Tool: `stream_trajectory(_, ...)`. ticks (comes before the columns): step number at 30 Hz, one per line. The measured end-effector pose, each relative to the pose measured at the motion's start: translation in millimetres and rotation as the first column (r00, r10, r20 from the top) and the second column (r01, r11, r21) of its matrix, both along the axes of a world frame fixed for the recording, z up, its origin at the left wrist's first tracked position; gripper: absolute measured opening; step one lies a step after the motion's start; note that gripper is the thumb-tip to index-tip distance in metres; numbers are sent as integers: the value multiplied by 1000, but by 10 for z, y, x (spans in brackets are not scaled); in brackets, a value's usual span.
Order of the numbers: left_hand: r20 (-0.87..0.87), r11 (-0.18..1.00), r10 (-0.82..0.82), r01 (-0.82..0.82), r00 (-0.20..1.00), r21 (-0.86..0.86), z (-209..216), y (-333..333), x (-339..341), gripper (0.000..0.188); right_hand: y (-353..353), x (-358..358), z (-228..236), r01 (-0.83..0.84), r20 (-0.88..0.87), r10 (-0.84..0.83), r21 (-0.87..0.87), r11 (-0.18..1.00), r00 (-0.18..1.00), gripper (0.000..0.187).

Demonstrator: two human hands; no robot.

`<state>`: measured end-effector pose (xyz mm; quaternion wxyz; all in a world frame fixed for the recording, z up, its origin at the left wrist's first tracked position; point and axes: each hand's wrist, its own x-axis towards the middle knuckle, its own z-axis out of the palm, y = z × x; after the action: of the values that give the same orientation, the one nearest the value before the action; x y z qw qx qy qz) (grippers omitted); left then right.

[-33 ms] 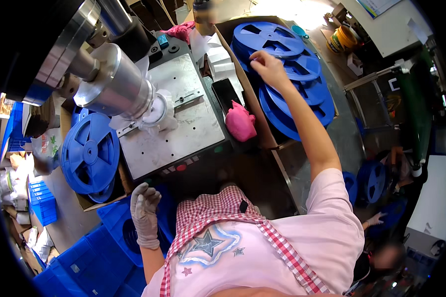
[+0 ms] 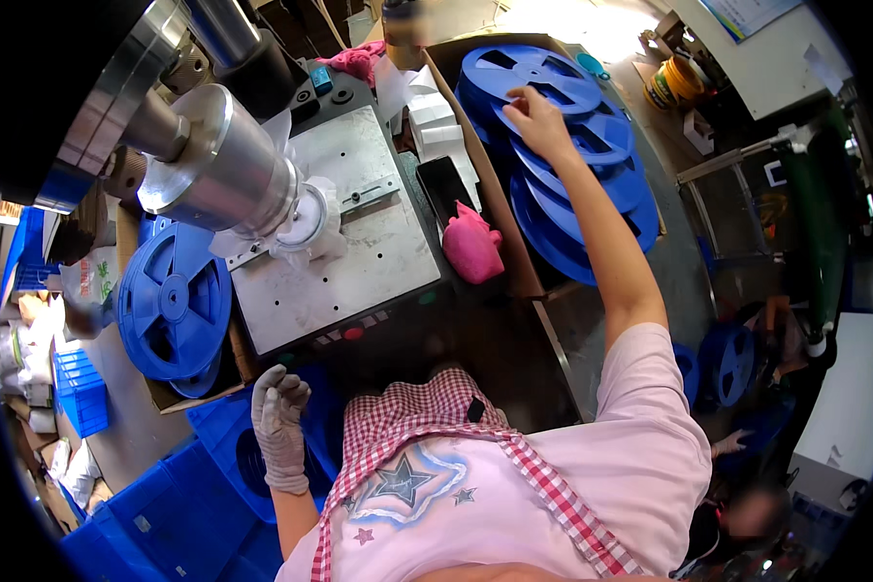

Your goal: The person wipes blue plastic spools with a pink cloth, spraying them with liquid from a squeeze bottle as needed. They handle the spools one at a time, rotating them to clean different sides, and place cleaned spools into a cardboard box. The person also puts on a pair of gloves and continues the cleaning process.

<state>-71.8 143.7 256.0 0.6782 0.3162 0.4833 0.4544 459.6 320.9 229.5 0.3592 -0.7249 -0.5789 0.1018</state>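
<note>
My bare right hand (image 2: 541,124) is over the stack of blue plastic reels (image 2: 577,68) in a cardboard box (image 2: 502,233) at the right. Its fingers are bent in a pinch at the rim of the upper reel; whatever is between the fingertips is too small to make out. My left hand (image 2: 281,432), in a whitish glove, hovers in front of the metal press plate (image 2: 330,301). Its fingers are loosely bent and a little apart, with nothing visible in them. Under the round metal press head (image 2: 209,160) a white round part (image 2: 306,218) is wrapped in thin translucent film.
More blue reels (image 2: 175,296) lean in a box at the left. A phone (image 2: 444,184) and a pink pouch (image 2: 473,247) lie beside the plate. Blue bins (image 2: 189,514) stand at the lower left. At the far right, another person's gloved hand (image 2: 732,441) shows.
My right hand has shifted slightly away from me over the reels. My left hand hardly differs, and the whole view has moved a little.
</note>
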Motion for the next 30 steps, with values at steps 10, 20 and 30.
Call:
stream_trajectory(10,-550,966,7,136,835,220,-137,417,-298,28,660,644,-745,328,597,-135,-226,917,790,65)
stream_trajectory(20,-819,817,44,451,572,359,-269,1272,-756,17,-539,803,-302,26,729,-70,72,997,681,22)
stream_trajectory(30,-926,985,166,96,-339,141,-557,1628,-2273,70,-2082,642,-324,-11,628,266,-380,925,731,71)
